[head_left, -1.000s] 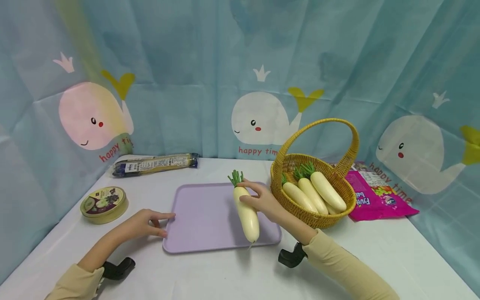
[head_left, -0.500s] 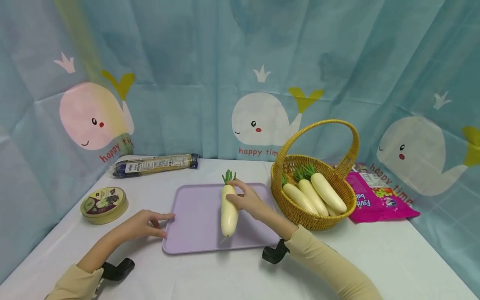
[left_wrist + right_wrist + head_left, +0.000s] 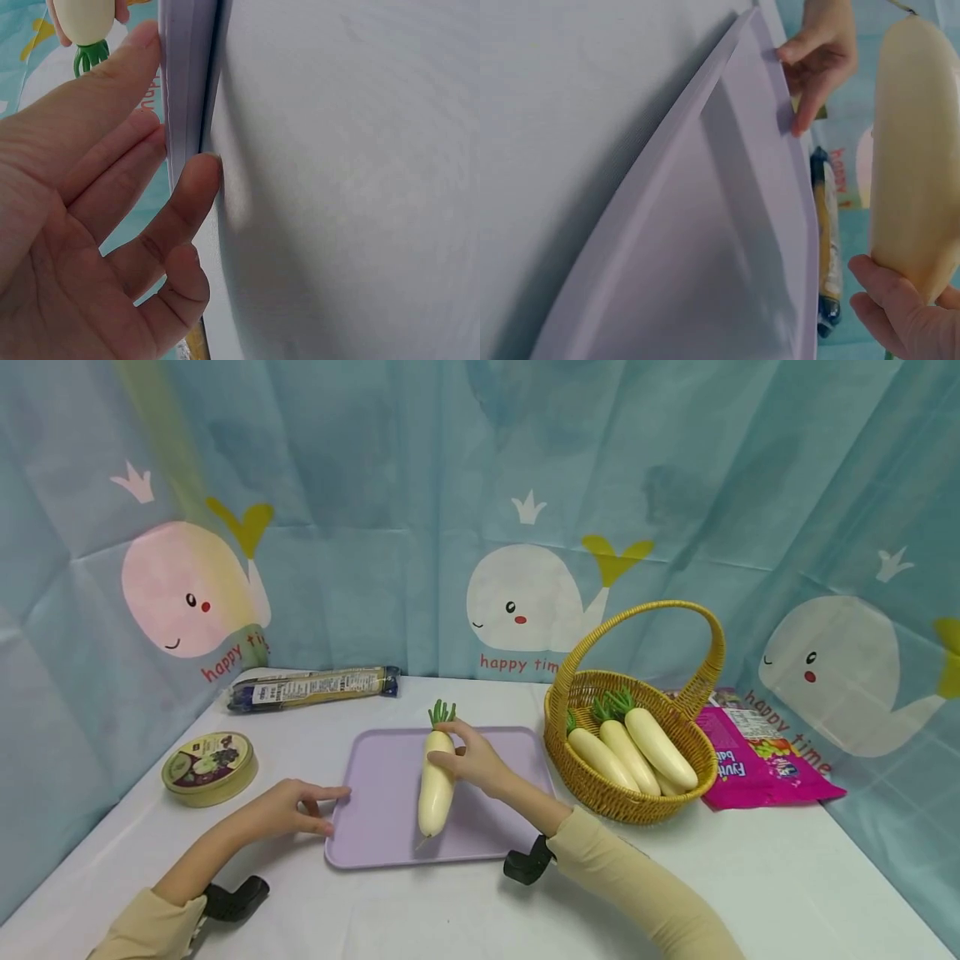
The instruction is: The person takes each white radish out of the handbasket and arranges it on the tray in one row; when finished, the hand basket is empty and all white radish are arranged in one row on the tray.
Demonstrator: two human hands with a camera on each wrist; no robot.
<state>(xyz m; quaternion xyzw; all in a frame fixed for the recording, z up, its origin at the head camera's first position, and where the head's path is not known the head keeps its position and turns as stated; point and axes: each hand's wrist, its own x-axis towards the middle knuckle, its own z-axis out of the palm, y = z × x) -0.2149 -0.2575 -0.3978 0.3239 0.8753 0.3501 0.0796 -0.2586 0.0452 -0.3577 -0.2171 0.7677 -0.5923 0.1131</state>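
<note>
The right hand (image 3: 480, 765) pinches a white radish (image 3: 437, 793) near its green leaf stubs, holding it over the middle of the lilac tray (image 3: 377, 802). In the right wrist view, the radish (image 3: 915, 150) rises from the fingertips of the right hand (image 3: 911, 319), above the tray (image 3: 682, 262). At the tray's left edge, the left hand (image 3: 281, 812) touches the rim with spread fingers. The left wrist view has the thumb and fingertips of the left hand (image 3: 112, 217) against the tray edge (image 3: 182, 82), the lower fingers loosely bent.
A wicker basket (image 3: 557, 735) holding several white radishes stands right of the tray, with pink snack bags (image 3: 757, 768) beyond it. On the left lie a round tin (image 3: 210, 768) and a long packet (image 3: 315, 689) near the whale-print curtain (image 3: 360, 527).
The right hand has carried the radish leftward across the tray, and the radish's lower end has swung left. The left hand has stayed at the tray's edge.
</note>
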